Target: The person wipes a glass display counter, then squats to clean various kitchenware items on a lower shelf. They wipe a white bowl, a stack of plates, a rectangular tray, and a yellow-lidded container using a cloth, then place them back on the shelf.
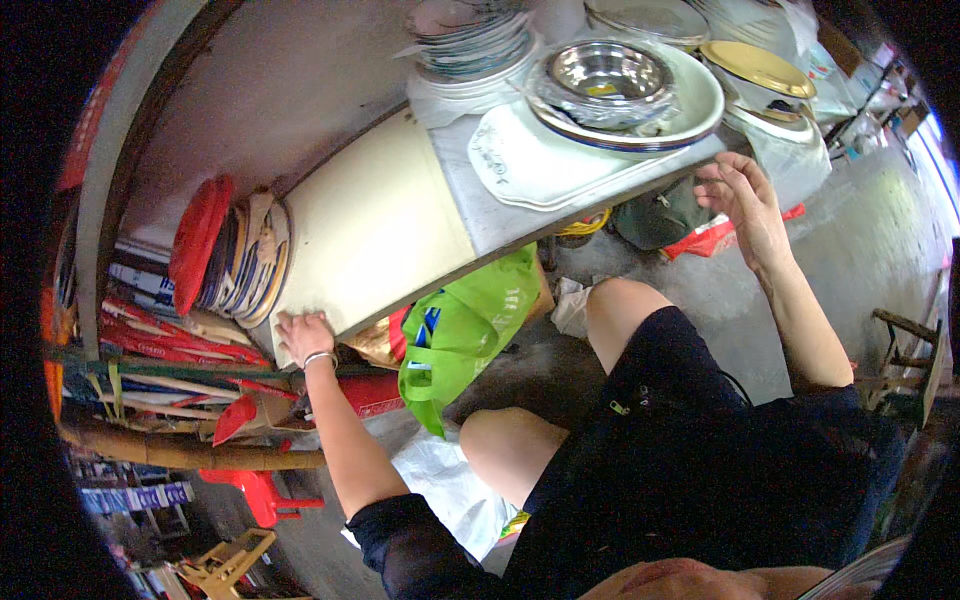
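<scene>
My left hand, with a bangle at its wrist, rests on the near left corner of a cream board on the shelf. Just beyond it, a stack of blue-rimmed enamel plates stands on edge, with a red dish against its left side. My right hand is raised by the shelf's right front edge, fingers loosely curled, with nothing visible in it. Closest to it is a large white oval basin holding a plastic-wrapped steel bowl. A white patterned tray lies partly under the basin.
Plastic-wrapped plates are stacked at the back. A yellow oval lid sits at the right. A green bag is below the shelf, before my knees. A dark bag rests under its right end. At lower left stands a red stool.
</scene>
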Motion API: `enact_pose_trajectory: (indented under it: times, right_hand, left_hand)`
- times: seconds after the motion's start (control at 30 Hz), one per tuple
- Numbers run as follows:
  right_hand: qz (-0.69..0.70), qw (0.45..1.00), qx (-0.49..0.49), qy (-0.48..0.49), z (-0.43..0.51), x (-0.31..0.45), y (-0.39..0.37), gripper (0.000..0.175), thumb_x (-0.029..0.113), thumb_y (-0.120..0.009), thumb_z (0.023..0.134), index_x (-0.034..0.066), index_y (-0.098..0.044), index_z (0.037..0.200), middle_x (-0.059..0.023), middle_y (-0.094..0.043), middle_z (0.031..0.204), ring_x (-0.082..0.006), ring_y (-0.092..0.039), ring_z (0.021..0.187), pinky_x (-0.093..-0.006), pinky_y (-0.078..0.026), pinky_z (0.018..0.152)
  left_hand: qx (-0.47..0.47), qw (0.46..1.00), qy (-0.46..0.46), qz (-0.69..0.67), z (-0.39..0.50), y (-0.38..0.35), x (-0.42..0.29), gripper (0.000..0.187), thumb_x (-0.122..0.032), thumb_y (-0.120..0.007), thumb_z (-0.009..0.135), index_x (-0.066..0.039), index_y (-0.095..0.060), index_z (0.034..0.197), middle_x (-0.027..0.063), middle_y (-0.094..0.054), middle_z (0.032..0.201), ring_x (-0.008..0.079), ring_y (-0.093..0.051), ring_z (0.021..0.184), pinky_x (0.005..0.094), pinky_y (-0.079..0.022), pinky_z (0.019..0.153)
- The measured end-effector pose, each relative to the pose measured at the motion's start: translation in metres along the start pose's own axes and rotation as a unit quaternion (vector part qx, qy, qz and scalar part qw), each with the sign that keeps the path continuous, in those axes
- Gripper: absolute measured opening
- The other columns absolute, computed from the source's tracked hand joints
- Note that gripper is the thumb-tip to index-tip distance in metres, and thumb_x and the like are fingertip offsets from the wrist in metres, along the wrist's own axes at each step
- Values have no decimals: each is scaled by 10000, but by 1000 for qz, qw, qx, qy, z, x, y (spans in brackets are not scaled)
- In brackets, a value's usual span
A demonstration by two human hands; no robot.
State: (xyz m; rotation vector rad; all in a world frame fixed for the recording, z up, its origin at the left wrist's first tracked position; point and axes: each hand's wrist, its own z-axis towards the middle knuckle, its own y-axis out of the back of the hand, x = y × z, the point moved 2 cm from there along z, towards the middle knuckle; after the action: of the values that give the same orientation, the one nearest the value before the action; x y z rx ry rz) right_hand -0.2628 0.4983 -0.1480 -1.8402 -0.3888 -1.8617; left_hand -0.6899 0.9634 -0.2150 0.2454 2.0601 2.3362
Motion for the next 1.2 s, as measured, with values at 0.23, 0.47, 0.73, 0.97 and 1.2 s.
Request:
enact_pose_trajectory:
  times: [0.23,0.47,0.73,0.97,1.2]
  right_hand:
    - [-314,934,150,84,-29,-5,17,142,68,-552,883,-8,-579,999,-15,-606,906,-77,-547,858,-217,-435,765]
    - [-515,686,514,10,-72,-180,-58,346,218,-612,815,2,-531,1073,-167,-599,1009,-290,-575,964,-377,-465,814]
    - [-570,729,352,-143,-65,-469,-81,688,162,-530,790,-26,-234,1383,-272,-320,1378,-402,-392,1222,-535,-336,983]
    - [-597,720,251,-248,-67,-506,-77,570,295,-550,814,74,-388,1313,-220,-387,1343,-352,-472,1148,-453,-399,915]
    - [-487,580,642,-117,-80,-315,-142,500,290,-654,733,99,-560,1185,-213,-546,1172,-345,-510,1090,-395,-421,895]
  left_hand:
    - [-19,994,-32,102,10,-18,11,475,-393,-415,888,-56,-563,1189,148,-328,1420,312,-242,1340,547,-246,1050]
    - [-68,995,-53,50,12,-22,16,528,-448,-442,861,-57,-559,1196,119,-275,1449,332,-223,1342,535,-203,1070]
    - [-77,994,-57,54,15,-19,17,475,-404,-425,849,-63,-605,1127,148,-325,1414,357,-277,1309,565,-255,1036]
    - [-128,989,-55,-50,0,-17,11,453,-347,-471,811,27,-627,1014,203,-394,1326,371,-344,1256,500,-275,1040]
    - [-403,889,-63,-207,-54,15,21,288,-155,-567,645,94,-556,791,284,-337,1309,434,-303,1209,492,-231,1027]
